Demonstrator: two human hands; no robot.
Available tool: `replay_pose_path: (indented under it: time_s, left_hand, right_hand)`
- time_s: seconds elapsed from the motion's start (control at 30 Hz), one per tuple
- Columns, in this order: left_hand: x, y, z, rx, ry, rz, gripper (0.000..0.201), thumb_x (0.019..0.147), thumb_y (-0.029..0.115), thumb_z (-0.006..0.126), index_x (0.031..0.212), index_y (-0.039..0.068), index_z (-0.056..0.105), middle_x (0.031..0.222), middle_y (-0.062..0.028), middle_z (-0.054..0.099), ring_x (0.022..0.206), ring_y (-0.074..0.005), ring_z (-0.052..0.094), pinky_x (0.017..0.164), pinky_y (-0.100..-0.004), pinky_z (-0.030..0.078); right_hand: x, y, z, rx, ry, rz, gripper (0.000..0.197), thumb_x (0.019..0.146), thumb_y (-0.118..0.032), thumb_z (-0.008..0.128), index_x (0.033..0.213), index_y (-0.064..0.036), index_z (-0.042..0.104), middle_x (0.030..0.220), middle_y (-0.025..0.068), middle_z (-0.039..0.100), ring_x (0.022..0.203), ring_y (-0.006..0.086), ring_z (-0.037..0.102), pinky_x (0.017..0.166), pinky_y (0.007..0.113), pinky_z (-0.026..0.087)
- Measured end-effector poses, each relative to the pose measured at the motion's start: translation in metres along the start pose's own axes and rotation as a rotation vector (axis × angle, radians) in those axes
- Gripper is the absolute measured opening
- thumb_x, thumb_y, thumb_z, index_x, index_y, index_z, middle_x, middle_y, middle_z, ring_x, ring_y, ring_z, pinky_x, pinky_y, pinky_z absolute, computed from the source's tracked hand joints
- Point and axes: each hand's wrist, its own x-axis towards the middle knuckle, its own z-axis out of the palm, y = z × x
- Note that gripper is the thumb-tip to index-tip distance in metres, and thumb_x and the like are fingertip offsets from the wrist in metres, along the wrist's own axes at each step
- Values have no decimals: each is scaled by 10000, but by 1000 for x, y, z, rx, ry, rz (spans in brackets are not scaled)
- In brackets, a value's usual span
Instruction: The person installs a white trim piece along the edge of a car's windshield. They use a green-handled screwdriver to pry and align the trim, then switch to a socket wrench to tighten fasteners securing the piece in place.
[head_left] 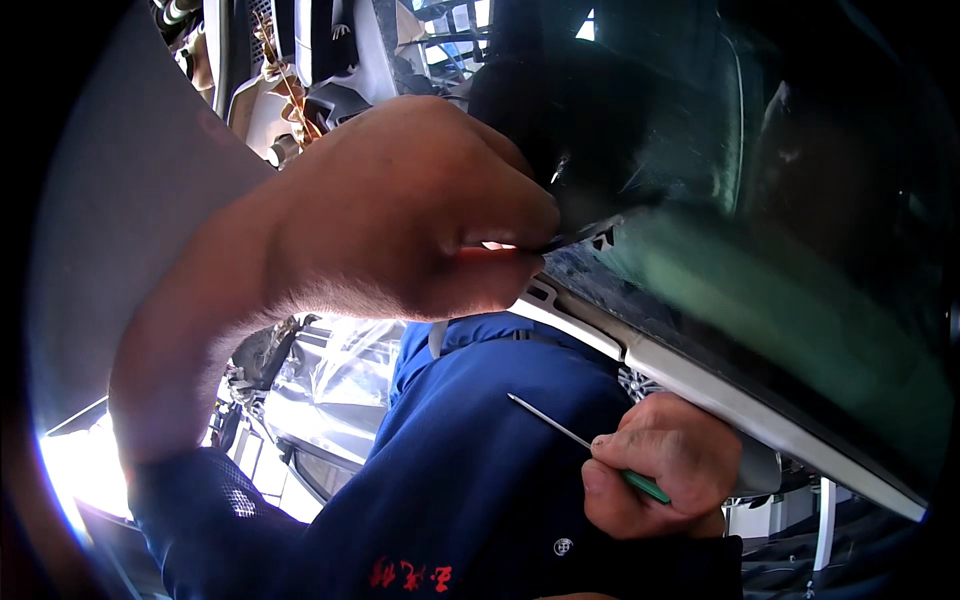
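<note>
My left hand (420, 215) reaches across the upper middle, its fingers closed at the edge of a large dark glass pane (720, 190). A thin black trim strip (590, 231) sticks out from between the thumb and forefinger; its other parts are hidden. Lower right, my right hand (668, 465) is wrapped around a slim screwdriver (550, 419) with a green handle. Its thin metal shaft points up and left, apart from the glass. Between that hand and the pane runs a pale edge rail (700, 385).
A smooth grey panel (130, 230) curves along the left side. Vehicle parts and brownish wiring (290, 95) show at the top left. Clear plastic sheeting (335, 375) catches bright light behind my left arm. My blue work clothing (480, 430) fills the lower middle.
</note>
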Motion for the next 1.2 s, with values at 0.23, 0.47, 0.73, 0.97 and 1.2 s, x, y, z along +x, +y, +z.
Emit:
replay_pose_path:
  time_s: [0.23,0.47,0.73,0.97,1.2]
  left_hand:
    - [4,-3,-5,2,-51,35,153,887,129,837,832,53,716,726,-78,619,620,-243,679,538,-381,502]
    - [8,7,-3,23,-8,-14,144,859,124,830,824,57,707,733,-96,634,657,-294,698,576,-411,521]
    - [-3,6,14,161,21,-16,138,873,144,789,868,45,694,766,-147,690,721,-352,723,654,-451,547]
    - [-5,19,20,326,14,-51,146,920,204,771,927,68,717,819,-114,752,798,-322,769,708,-438,582]
    - [-8,33,10,501,-11,-12,159,1052,182,635,1047,54,729,946,-154,757,886,-341,754,795,-472,587]
  right_hand:
    - [6,-5,-4,-42,0,37,159,733,-79,812,871,-41,742,654,72,665,528,192,633,535,292,524]
    - [6,-15,-4,-112,89,23,174,740,-2,818,887,-54,740,713,65,692,558,231,655,565,325,529]
    - [-2,-12,11,-108,186,-1,73,797,-33,782,809,-63,716,709,68,715,574,215,674,572,311,510]
    - [-38,-23,32,-29,295,36,72,872,-49,759,855,-8,702,711,71,698,578,132,640,556,263,487]
    - [-89,-34,64,-92,393,81,72,886,-38,752,868,-14,686,702,54,670,569,112,600,548,263,464]
